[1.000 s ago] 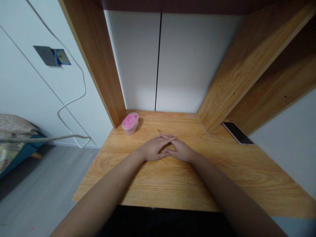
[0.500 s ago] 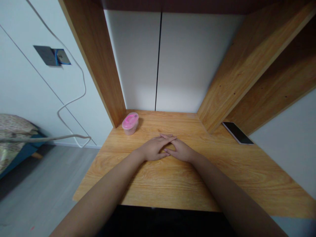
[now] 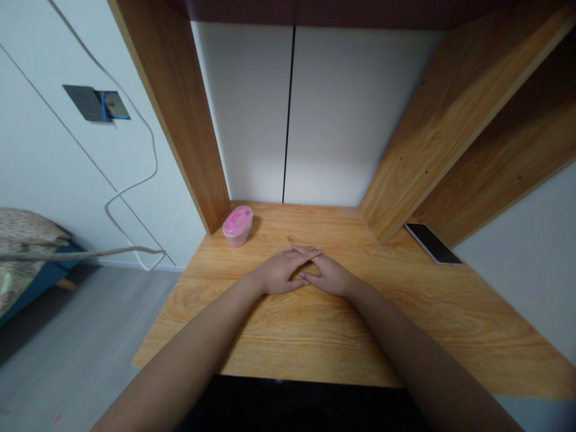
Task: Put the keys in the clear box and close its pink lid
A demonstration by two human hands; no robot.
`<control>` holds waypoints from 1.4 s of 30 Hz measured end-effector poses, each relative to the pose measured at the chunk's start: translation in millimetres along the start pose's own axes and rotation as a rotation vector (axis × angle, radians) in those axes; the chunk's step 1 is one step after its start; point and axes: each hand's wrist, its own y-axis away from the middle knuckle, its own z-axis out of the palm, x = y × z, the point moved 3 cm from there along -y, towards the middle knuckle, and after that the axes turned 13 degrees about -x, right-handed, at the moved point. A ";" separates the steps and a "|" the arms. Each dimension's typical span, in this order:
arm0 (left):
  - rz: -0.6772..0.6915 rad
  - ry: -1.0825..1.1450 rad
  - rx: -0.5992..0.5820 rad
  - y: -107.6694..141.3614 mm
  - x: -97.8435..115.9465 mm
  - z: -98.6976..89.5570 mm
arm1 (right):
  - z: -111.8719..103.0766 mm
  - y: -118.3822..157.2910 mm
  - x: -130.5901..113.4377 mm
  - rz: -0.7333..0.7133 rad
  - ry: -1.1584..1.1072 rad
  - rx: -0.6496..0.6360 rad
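Observation:
My left hand [image 3: 279, 271] and my right hand [image 3: 328, 275] lie flat on the wooden desk [image 3: 315, 339], near its middle, with their fingers crossed over each other. Neither hand holds anything. Beyond my left hand, near the back left corner of the desk, stands a small oval plastic container [image 3: 237, 226] with a pink lid. A black smartphone [image 3: 432, 243] lies face up at the far right, well away from both hands.
Wooden uprights [image 3: 189, 114] and a sloping wooden board [image 3: 450, 120] flank a white back panel [image 3: 360, 114]. Left of the desk, a white cable [image 3: 153, 156] hangs by a wall socket [image 3: 96, 104], above a grey floor [image 3: 76, 336] and the edge of a bed [image 3: 27, 252].

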 end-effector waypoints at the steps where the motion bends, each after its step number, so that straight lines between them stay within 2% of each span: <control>1: -0.001 0.001 -0.001 0.0 -0.2 0.2 | -0.4 -0.1 -0.5 0.002 0.000 0.000; 35: 0.003 0.001 -0.003 0.2 0.5 -0.8 | 1.9 0.6 4.9 0.003 0.009 0.005; 42: -0.009 -0.008 -0.008 0.0 0.5 -0.2 | -0.1 -0.7 -0.3 0.012 -0.002 0.008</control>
